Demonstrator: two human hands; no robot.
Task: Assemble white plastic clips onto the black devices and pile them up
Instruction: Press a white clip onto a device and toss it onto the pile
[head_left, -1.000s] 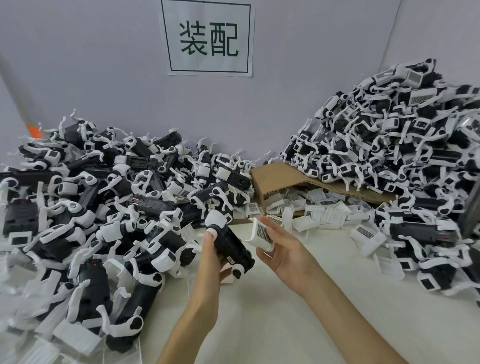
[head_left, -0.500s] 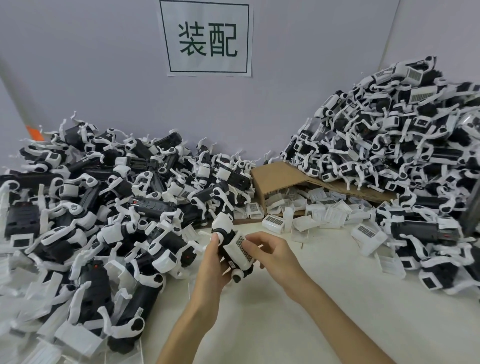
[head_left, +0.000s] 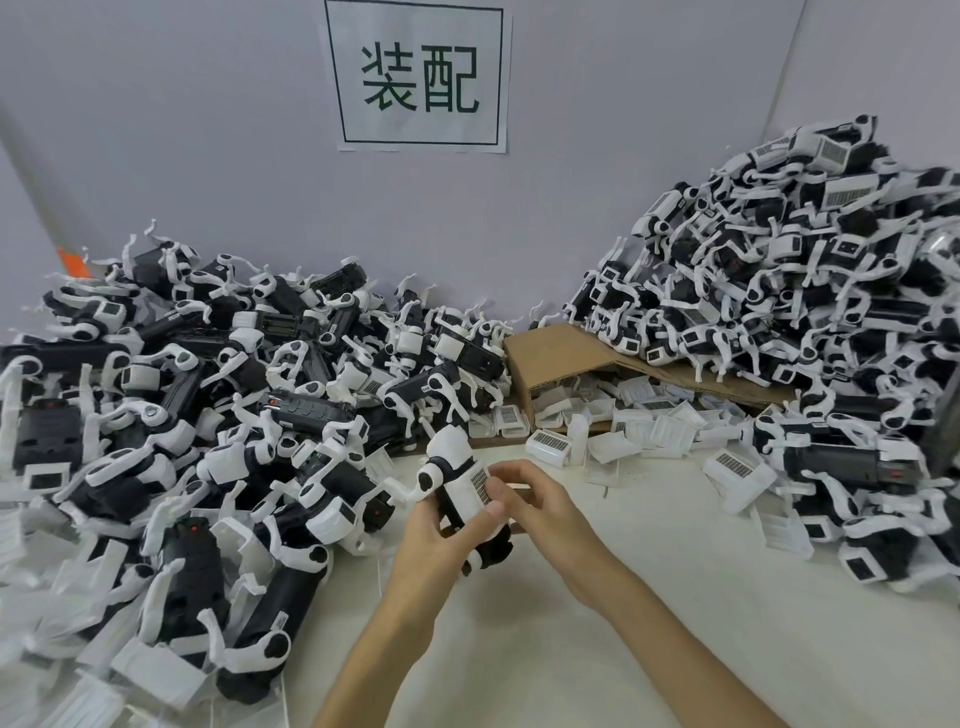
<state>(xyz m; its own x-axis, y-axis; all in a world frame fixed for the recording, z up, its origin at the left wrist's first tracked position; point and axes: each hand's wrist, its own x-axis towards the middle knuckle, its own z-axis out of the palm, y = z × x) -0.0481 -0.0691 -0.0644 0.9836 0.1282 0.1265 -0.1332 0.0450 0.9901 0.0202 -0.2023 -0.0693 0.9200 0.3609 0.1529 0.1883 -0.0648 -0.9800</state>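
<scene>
Black device (head_left: 494, 544), white-capped at top, is gripped by left hand (head_left: 428, 543); white clip (head_left: 470, 493) with barcode label is pinched against it by right hand (head_left: 543, 512).

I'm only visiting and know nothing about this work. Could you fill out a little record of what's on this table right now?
left hand: holds the black device
right hand: pinches a white clip onto that device
left pile: black devices with white parts
right pile: taller, partly over the cardboard box
loose clips: spilling from the box's open side
sign: two dark characters, on the wall
</scene>
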